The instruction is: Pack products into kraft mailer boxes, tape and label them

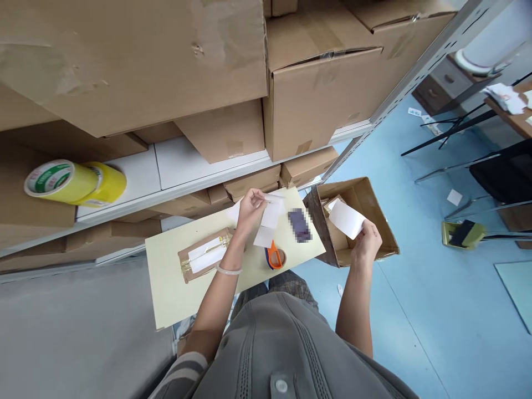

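My left hand [250,210] is above the board, its fingers pinched on white paper slips [271,215] that hang down toward the surface. My right hand [367,240] grips the edge of a white sheet of paper [346,218] over an open cardboard box [384,226]. On the pale yellow board [166,293], left of my left wrist, lies a taped brown parcel [198,267] with a white label. Orange-handled scissors [273,256] rest near a roll of tape [282,257]. A blurred dark rectangular item [300,225] lies at the board's right end.
Shelves with large cardboard boxes [307,105] stand in front of me. Yellow tape rolls [75,182] sit on the left shelf [137,169]. To the right are blue floor [415,288], a black chair [502,172], a desk [509,113] and a dustpan [463,234].
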A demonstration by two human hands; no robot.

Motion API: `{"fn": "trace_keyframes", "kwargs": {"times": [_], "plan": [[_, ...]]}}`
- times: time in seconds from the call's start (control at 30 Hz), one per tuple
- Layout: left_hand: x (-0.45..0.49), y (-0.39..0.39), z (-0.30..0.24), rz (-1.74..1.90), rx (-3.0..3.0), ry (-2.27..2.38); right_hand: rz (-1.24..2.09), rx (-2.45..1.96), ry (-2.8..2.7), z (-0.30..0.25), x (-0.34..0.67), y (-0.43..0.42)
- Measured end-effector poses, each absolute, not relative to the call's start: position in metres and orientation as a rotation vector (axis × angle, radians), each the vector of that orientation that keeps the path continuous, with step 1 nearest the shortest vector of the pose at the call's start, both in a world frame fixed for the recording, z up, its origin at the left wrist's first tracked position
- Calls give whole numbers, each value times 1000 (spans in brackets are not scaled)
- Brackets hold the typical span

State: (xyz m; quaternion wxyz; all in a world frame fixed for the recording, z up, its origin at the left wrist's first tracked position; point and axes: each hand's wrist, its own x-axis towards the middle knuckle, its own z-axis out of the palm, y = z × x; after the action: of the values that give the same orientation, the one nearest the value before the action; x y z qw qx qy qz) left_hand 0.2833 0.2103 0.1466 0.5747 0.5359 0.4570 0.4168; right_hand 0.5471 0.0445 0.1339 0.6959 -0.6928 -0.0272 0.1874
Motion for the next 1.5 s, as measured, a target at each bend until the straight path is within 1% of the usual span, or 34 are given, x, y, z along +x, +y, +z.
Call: {"fn": "trace_keyframes", "kwargs": {"times": [0.1,0.2,0.47,0.53,0.63,0.8,1.07,1.17,1.23,1.37,1.5], "plan": [[279,209,153,1020,1273,1068,423,-1567,-88,133,550,45],[269,193,140,984,1298,1091,441,-1588,-101,134,550,49],[262,133,41,610,1086,1303,540,-1569,-151,133,535,68],[265,122,24,523,1056,1336,581,-1572,-166,132,530,73],[270,111,12,459,1051,1349,627,-1577,-202,134,520,78],[267,100,13,374,1109,1330,696,-1568,-305,140,499,80],[234,101,39,405,1189,1277,926,-1482,-569,147,452,74],[216,101,51,376,994,1175,968,-1487,-812,159,429,74],[201,101,61,416,778,1062,934,-1508,-1039,167,415,73],[163,99,77,627,462,858,846,-1550,-1432,177,383,72],[119,90,86,773,301,855,882,-1500,-1673,176,346,69]]}}
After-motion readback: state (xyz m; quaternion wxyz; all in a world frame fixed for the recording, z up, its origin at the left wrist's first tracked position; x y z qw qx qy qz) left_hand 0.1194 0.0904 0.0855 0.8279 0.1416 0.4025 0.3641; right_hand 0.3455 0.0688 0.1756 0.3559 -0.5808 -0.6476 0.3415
